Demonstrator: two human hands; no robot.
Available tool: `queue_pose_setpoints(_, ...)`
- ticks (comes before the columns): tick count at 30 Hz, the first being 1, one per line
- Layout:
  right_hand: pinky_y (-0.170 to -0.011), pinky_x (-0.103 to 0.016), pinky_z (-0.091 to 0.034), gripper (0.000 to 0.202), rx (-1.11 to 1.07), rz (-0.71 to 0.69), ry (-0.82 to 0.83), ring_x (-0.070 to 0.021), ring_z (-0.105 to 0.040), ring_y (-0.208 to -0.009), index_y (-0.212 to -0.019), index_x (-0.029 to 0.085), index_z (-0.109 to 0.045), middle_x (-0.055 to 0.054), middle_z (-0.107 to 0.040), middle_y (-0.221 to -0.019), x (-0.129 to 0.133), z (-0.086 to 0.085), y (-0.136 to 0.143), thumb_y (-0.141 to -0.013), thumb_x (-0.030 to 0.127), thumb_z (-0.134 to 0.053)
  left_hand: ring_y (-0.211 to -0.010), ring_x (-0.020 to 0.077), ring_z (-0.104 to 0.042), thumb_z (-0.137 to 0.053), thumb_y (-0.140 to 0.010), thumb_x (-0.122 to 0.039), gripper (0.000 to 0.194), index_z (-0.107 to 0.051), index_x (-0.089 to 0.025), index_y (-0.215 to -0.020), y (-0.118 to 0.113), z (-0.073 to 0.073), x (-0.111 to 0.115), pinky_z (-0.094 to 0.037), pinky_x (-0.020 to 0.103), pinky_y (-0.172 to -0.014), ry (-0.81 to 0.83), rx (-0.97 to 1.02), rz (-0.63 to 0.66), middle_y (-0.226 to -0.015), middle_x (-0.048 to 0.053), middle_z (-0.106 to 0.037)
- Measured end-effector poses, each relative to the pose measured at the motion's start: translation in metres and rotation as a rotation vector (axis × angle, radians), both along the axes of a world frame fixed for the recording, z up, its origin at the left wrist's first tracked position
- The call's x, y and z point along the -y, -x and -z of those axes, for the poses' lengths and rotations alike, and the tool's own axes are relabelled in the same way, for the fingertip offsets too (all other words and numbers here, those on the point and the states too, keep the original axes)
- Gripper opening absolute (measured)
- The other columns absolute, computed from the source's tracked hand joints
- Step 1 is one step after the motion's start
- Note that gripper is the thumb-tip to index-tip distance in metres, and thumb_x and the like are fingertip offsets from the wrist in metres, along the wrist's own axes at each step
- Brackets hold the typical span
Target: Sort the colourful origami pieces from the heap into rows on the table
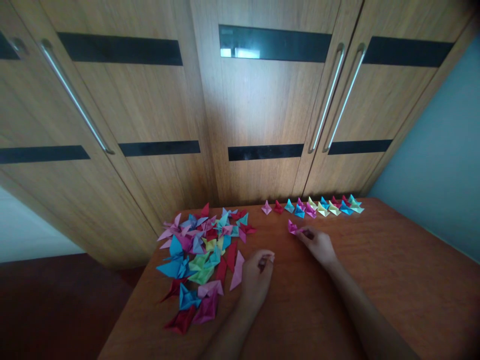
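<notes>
R hand (pixel 317 245) has the magenta paper boat (pixel 292 227) pinched by one end, off to the right of the paper pile (pixel 200 265), & L hand (pixel 258 275) is loosely curled just right of the pile, can't tell if it's holding anything tbh. Boat's prob v light, stiffish at the folds but easy to crush imo, so a soft pinch on a folded corner is best. Row of boats (pixel 310 210) sits right of the pile's far end.
</notes>
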State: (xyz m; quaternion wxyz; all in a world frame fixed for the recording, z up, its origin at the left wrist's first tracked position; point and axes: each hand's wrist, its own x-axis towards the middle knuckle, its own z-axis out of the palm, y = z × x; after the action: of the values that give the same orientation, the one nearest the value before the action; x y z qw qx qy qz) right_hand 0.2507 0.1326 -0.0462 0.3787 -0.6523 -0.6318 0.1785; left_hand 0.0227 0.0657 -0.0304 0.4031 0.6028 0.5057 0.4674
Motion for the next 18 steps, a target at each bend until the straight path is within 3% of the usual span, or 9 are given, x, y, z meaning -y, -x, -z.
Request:
queue_pose_setpoints(5, -0.061, -0.023, -0.041, 0.029, 0.204, 0.127, 0.049, -0.0178, -0.063, -0.07, -0.086, 0.025, -0.066, -0.001, -0.068, -0.076, -0.002, 0.001, 0.007, -0.081, 0.049, -0.05, -0.078, 0.0161, -0.061, -0.049, -0.082, -0.024, 0.016, -0.064, -0.019, -0.085, 0.0, -0.001, 0.001, -0.046, 0.027, -0.073, -0.03, -0.052, 0.009, -0.084, 0.002, -0.068)
queue_pose_setpoints(10, -0.063, -0.028, -0.042, 0.036, 0.426, 0.228, 0.228, -0.0237, -0.064, -0.079, -0.096, 0.026, -0.065, -0.006, -0.068, -0.083, -0.013, -0.006, 0.02, -0.084, 0.052, -0.042, -0.077, 0.0152, -0.061, -0.047, -0.082, -0.021, 0.017, -0.064, -0.02, -0.086, -0.001, -0.001, 0.001, -0.045, 0.026, -0.071, -0.05, -0.086, 0.018, -0.084, 0.001, -0.068)
queue_pose_setpoints(14, -0.069, -0.034, -0.045, 0.043, 0.522, 0.247, 0.296, -0.0265, -0.063, -0.085, -0.108, 0.027, -0.061, -0.01, -0.067, -0.093, -0.03, -0.011, 0.029, -0.086, 0.054, -0.036, -0.076, 0.0148, -0.061, -0.048, -0.081, -0.021, 0.018, -0.064, -0.02, -0.086, -0.001, -0.002, 0.001, -0.045, 0.025, -0.07, -0.064, -0.099, 0.017, -0.084, 0.001, -0.068)
queue_pose_setpoints(18, -0.073, -0.037, -0.046, 0.041, 0.556, 0.258, 0.321, -0.027, -0.062, -0.09, -0.106, 0.024, -0.06, -0.011, -0.065, -0.097, -0.046, -0.013, 0.033, -0.088, 0.05, -0.035, -0.076, 0.0146, -0.061, -0.048, -0.081, -0.021, 0.018, -0.064, -0.02, -0.088, -0.001, -0.001, 0.001, -0.045, 0.025, -0.07, -0.062, -0.098, 0.024, -0.084, 0.001, -0.067)
